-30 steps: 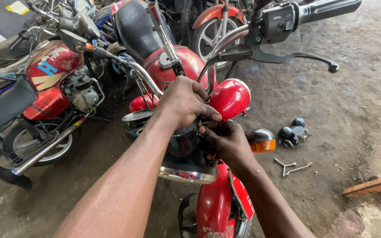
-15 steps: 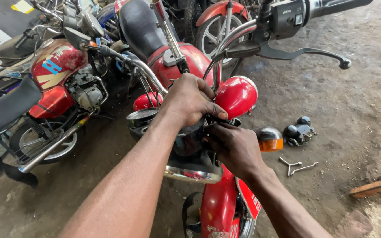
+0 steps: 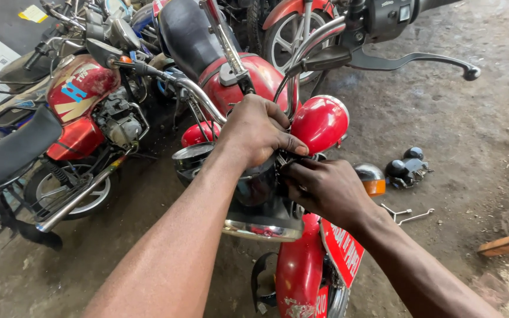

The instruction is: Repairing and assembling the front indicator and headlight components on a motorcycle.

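Left hand: curled over the top of the headlight, fingers pressed together.
Right hand: at 3 o'clock of the headlight, fingers pinching something small, hidden.
Spanner: on the floor, well apart.

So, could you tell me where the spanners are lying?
The spanners lie on the ground right of the motorcycle, just beyond the right hand, below the orange indicator.

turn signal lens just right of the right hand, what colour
Orange, with a chrome back; the turn signal lens shows in the head view, beside the right hand.
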